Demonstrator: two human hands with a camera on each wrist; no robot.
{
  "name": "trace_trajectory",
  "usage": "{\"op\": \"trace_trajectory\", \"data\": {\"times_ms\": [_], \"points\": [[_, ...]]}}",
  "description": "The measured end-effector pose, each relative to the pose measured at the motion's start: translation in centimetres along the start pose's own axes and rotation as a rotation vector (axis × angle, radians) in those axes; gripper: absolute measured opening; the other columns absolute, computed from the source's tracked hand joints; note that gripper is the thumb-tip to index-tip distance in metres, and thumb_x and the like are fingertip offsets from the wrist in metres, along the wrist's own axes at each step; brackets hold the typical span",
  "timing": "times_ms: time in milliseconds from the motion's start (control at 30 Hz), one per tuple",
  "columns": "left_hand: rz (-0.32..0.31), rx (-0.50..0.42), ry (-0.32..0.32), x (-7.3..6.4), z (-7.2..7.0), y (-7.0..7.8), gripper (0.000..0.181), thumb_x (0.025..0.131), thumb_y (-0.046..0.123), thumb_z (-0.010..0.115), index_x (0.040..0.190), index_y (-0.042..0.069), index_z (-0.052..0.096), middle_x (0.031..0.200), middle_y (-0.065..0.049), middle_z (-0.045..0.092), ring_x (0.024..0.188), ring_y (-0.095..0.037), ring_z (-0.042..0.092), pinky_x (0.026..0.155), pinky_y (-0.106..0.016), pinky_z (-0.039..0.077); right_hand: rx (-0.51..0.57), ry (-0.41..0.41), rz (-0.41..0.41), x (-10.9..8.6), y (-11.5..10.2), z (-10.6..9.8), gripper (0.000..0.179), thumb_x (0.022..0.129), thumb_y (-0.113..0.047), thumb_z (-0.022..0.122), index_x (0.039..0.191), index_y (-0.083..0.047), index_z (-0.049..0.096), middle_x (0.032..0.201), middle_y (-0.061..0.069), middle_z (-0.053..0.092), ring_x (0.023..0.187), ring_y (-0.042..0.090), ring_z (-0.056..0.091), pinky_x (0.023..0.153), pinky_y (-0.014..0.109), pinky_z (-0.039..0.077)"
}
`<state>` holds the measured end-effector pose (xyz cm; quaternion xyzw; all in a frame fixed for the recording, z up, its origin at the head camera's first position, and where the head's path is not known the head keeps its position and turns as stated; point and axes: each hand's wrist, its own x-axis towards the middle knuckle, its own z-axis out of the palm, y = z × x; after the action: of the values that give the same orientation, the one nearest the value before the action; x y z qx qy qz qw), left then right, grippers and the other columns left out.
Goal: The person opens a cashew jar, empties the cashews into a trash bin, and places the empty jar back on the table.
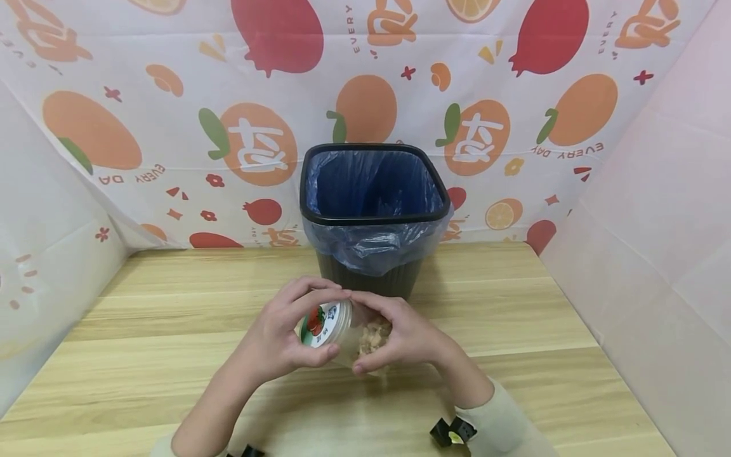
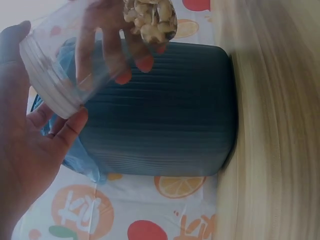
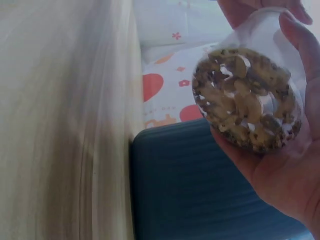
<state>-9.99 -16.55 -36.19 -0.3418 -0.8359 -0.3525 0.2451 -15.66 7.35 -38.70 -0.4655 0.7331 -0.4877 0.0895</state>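
Both hands hold a clear plastic jar (image 1: 353,339) tilted on its side above the table. Its lid (image 1: 328,324) faces left and carries a white and green label with a red picture. My left hand (image 1: 280,333) grips the lid end, thumb below and fingers over the top. Around the jar's body curls my right hand (image 1: 414,333), near the base. Pale nut-like pieces (image 3: 245,100) lie at the bottom end of the jar, seen through its base in the right wrist view. In the left wrist view, the jar's body (image 2: 65,65) looks transparent above them.
A dark ribbed trash bin (image 1: 365,273) stands just beyond the hands against the back. A blue plastic bag (image 1: 377,244) lines it, folded over under the black rim (image 1: 377,221). The wooden table (image 1: 188,330) is bordered by a fruit-print cloth (image 1: 377,57) behind and pale cloth at both sides.
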Motion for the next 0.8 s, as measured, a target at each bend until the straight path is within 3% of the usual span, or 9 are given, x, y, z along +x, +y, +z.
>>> {"op": "trace_trajectory", "data": {"times_ms": [200, 367, 500, 600, 700, 800], "points": [[-0.064, 0.004, 0.007, 0.0, -0.3, 0.5, 0.059, 0.066, 0.028, 0.086, 0.122, 0.026, 0.069, 0.121, 0.006, 0.061, 0.114, -0.014, 0.053, 0.088, -0.026, 0.05, -0.058, 0.083, -0.03, 0.2, -0.2, 1.0, 0.097, 0.062, -0.03, 0.097, 0.146, -0.03, 0.048, 0.138, -0.011, 0.059, 0.118, 0.009, 0.061, 0.101, 0.031, 0.051], [-0.033, -0.026, 0.033, 0.1, -0.6, 0.9, 0.056, 0.073, 0.025, 0.084, 0.126, 0.023, 0.069, 0.128, 0.004, 0.061, 0.116, -0.015, 0.052, 0.086, -0.024, 0.048, -0.032, 0.135, -0.033, 0.3, -0.3, 1.3, 0.097, 0.061, -0.03, 0.097, 0.145, -0.027, 0.05, 0.137, -0.01, 0.06, 0.117, 0.011, 0.061, 0.1, 0.032, 0.052], [0.045, -0.069, 0.038, 0.2, -0.6, 0.9, 0.051, 0.081, 0.033, 0.08, 0.128, 0.019, 0.067, 0.128, 0.001, 0.06, 0.117, -0.017, 0.052, 0.088, -0.022, 0.048, 0.044, 0.06, -0.013, 0.1, -0.3, 0.8, 0.09, 0.07, -0.053, 0.087, 0.146, -0.024, 0.048, 0.137, -0.006, 0.058, 0.12, 0.014, 0.057, 0.104, 0.033, 0.048], [0.138, -0.103, 0.054, 0.4, -0.3, 0.7, 0.047, 0.085, 0.036, 0.076, 0.126, 0.014, 0.068, 0.124, -0.003, 0.062, 0.113, -0.019, 0.055, 0.092, -0.023, 0.047, 0.113, -0.024, -0.015, 0.0, -0.1, 0.3, 0.09, 0.077, -0.067, 0.074, 0.148, -0.021, 0.044, 0.142, -0.003, 0.054, 0.126, 0.016, 0.053, 0.108, 0.034, 0.044], [0.209, -0.118, 0.066, 0.5, 0.1, 0.6, 0.045, 0.087, 0.034, 0.074, 0.125, 0.01, 0.068, 0.122, -0.007, 0.063, 0.112, -0.022, 0.056, 0.097, -0.023, 0.045, 0.173, -0.09, -0.027, 0.0, 0.2, 0.1, 0.087, 0.082, -0.065, 0.07, 0.149, -0.018, 0.04, 0.143, 0.001, 0.052, 0.127, 0.017, 0.052, 0.109, 0.036, 0.043], [0.226, -0.112, 0.077, 0.5, 0.2, 0.5, 0.044, 0.089, 0.035, 0.072, 0.124, 0.01, 0.068, 0.122, -0.009, 0.062, 0.113, -0.024, 0.056, 0.099, -0.022, 0.044, 0.198, -0.143, -0.025, 0.0, 0.3, -0.2, 0.084, 0.084, -0.058, 0.072, 0.15, -0.018, 0.039, 0.139, 0.003, 0.054, 0.122, 0.017, 0.054, 0.105, 0.037, 0.047]]}}
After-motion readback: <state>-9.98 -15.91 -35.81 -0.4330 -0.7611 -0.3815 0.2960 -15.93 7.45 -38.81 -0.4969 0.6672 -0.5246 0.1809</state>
